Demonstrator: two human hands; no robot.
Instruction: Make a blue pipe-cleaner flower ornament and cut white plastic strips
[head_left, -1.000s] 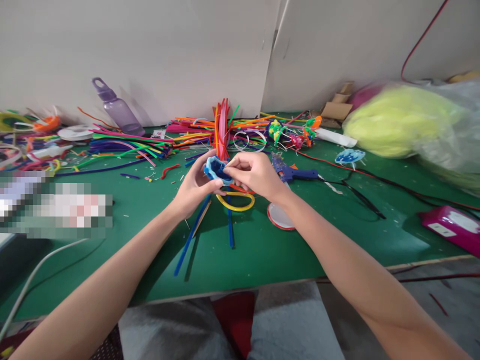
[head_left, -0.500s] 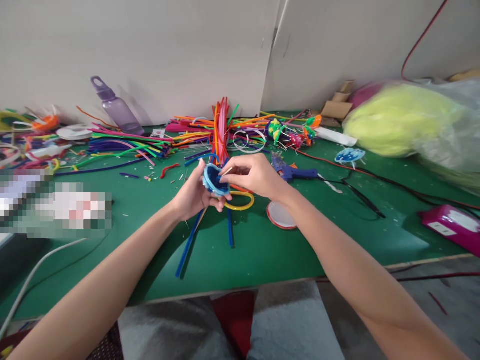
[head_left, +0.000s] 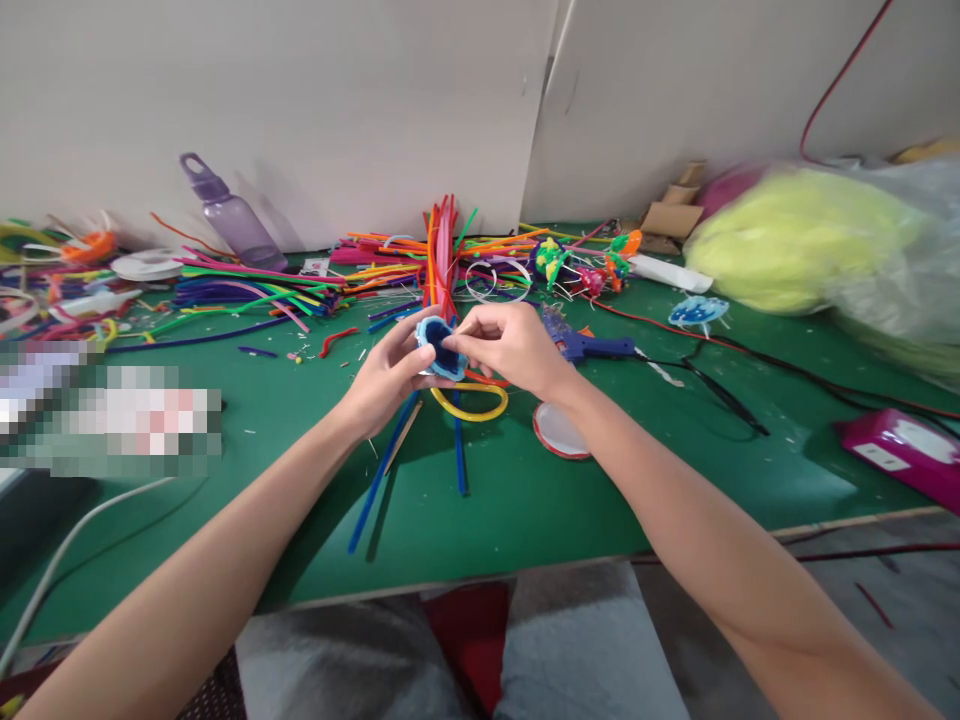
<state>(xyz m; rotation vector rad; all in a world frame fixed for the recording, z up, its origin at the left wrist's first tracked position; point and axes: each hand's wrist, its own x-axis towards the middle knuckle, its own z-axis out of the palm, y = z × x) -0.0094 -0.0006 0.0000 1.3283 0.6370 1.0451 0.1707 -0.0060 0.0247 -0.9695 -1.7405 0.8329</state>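
Note:
A small blue cup-shaped piece with a light blue rim (head_left: pixel 442 350) is tilted, its dark blue hollow facing up and to the right. My left hand (head_left: pixel 386 375) holds it from the left, thumb across the near rim. My right hand (head_left: pixel 514 350) is pinched at the hollow around what looks like a thin, pale stick; the tips are partly hidden inside. Below the hands, blue pipe cleaners (head_left: pixel 460 450) and a thin wooden stick (head_left: pixel 403 437) extend toward the front edge. A yellow ring (head_left: pixel 480 414) lies just under the right hand.
Bundles of coloured pipe cleaners (head_left: pixel 262 290) lie along the back, beside a purple bottle (head_left: pixel 241 228). To the right are a blue glue gun (head_left: pixel 600 347), a round lid (head_left: pixel 561 432), dark cables and a magenta power strip (head_left: pixel 904 455).
My left hand has turned the blue piece and shifted it slightly right, its thumb now over the near rim. The wooden stick below shows more clearly.

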